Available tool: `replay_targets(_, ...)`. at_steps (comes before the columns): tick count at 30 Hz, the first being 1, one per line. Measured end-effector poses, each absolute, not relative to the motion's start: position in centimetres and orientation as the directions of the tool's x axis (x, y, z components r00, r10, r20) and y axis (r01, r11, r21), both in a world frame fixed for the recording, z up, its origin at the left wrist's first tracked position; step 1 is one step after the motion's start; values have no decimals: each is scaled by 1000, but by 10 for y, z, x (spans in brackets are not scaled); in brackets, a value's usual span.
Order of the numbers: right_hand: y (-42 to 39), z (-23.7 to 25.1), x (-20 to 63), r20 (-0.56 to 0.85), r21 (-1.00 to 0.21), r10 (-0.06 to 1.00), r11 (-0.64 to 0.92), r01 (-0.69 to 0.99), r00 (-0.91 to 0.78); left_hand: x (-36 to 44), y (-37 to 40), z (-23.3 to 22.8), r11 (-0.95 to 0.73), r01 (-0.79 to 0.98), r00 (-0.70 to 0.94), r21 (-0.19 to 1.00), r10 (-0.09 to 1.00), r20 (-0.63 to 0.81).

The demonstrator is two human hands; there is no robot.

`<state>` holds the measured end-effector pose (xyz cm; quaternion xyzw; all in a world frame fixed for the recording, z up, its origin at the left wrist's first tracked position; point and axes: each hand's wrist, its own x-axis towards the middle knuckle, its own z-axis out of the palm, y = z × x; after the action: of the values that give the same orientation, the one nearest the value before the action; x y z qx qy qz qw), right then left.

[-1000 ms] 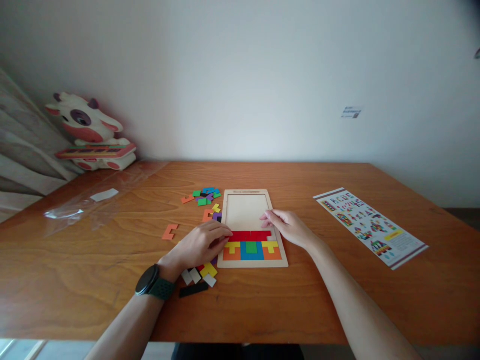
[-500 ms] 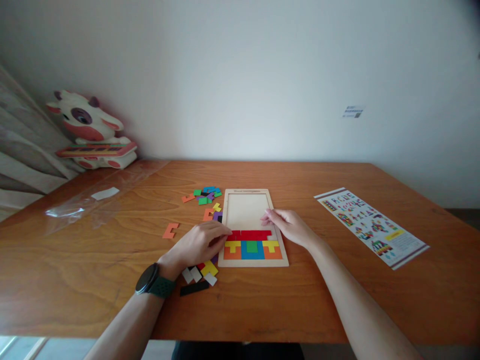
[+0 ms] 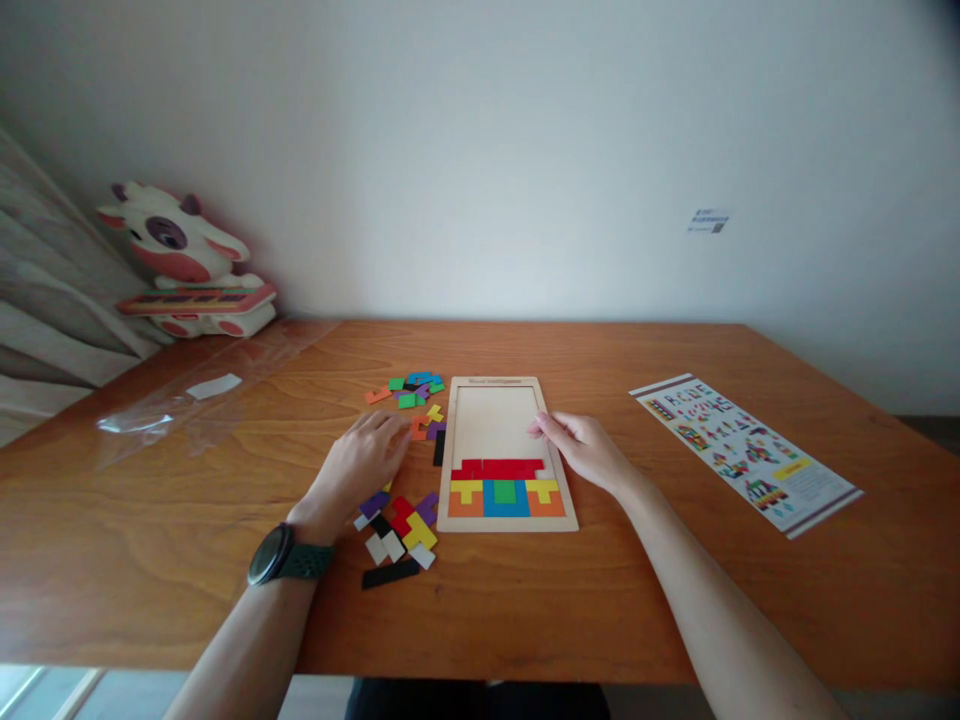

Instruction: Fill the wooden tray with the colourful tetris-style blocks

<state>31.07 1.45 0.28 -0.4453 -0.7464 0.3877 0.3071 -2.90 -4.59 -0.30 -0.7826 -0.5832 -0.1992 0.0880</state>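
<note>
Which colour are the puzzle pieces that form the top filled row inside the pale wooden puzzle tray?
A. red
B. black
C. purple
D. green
A. In the pale wooden puzzle tray, the uppermost placed row is made of flat red puzzle pieces; yellow, green, blue and orange pieces lie below them, and the area above them is bare wood.

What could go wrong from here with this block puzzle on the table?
The left hand reaches over loose pieces beside the wooden tray; its wrist may scatter them. The right hand rests on the tray's edge, so a push might shift the tray and unseat the red pieces.
</note>
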Motion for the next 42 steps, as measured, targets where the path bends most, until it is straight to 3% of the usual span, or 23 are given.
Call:
replay_targets(5, 14, 5, 311, 111, -839, 898, 314, 444, -425, -30, -46, -8, -311, 941, 241, 131, 891, 386)
replay_targets(12, 16, -1, 311, 140, -834, 890, 343, 433, -435, -41, -48, 4, -521, 825, 453, 220, 841, 296)
replay_targets(20, 15, 0, 312, 140, -837, 888, 343, 426, -439, -60, -51, 5, -380, 883, 333, 275, 921, 203)
replay_targets(28, 16, -2, 311, 138, -833, 881, 350, 429, -452, -47, -49, 6, -459, 846, 386, 270, 878, 285)
replay_targets(32, 16, -1, 311, 136, -833, 885, 346, 433, -445, -34, -53, 14, -553, 769, 492, 321, 832, 256)
replay_targets(38, 17, -2, 311, 150, -827, 880, 362, 431, -452, -28, -54, 14, -534, 729, 501, 429, 842, 198)
replay_targets(42, 17, -4, 310, 168, -822, 875, 378, 425, -454, -33, -52, 12, -568, 708, 523, 420, 821, 229)
